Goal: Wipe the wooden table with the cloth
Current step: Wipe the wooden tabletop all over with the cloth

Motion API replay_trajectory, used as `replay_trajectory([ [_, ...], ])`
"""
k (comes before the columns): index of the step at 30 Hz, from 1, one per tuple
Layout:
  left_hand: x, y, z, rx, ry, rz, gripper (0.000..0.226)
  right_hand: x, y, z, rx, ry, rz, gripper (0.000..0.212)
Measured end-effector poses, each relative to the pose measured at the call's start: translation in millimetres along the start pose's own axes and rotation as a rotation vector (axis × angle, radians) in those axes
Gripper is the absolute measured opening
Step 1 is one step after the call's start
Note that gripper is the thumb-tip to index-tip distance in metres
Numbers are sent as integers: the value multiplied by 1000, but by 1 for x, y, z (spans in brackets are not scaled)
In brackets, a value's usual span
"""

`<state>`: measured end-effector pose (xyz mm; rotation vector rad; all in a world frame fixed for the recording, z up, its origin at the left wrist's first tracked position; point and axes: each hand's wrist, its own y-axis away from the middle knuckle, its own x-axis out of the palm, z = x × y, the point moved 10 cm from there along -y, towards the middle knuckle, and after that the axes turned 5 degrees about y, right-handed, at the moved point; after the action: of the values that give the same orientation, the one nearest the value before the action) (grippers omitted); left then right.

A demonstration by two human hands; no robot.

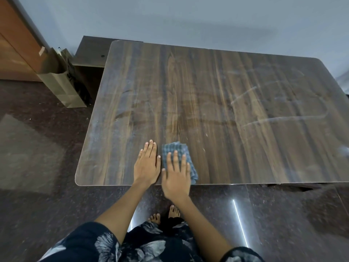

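Observation:
The wooden table fills most of the view, its dark grained top showing pale smear arcs on the right half. A folded blue-grey cloth lies near the table's front edge. My right hand lies flat on the cloth with straight fingers, covering its near part. My left hand rests flat on the bare wood just left of the cloth, fingers straight and together.
A brown paper bag stands on the dark polished floor left of the table. Behind it are a wooden door and a low shelf. A blue-grey wall runs along the back. My bare feet stand below the front edge.

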<state>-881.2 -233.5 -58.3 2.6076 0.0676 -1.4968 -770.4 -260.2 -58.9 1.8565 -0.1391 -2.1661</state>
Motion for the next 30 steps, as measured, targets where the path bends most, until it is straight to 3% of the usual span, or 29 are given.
replay_trajectory([
  [3, -6, -8, 7, -10, 6, -31, 51, 5, -2, 19, -59, -18, 33, 56],
  [10, -7, -35, -8, 2, 8, -50, 50, -15, -44, -19, -74, 25, 13, 63],
  [12, -4, -48, -17, 17, 9, -47, 50, -26, -67, -48, -25, 15, 1, 69],
  [15, 0, -69, -30, 25, 12, -57, 50, -50, -99, -108, 111, -6, -60, 61],
  [21, 11, -112, -53, -12, -11, -52, 54, -85, -155, -201, 268, -23, -8, 59],
  [25, 14, -143, -64, -61, -17, -60, 50, -92, -192, -194, 280, -50, 28, 62],
  [30, 18, -182, -80, -122, -10, -82, 51, -99, -242, -149, 122, -8, 23, 60],
])
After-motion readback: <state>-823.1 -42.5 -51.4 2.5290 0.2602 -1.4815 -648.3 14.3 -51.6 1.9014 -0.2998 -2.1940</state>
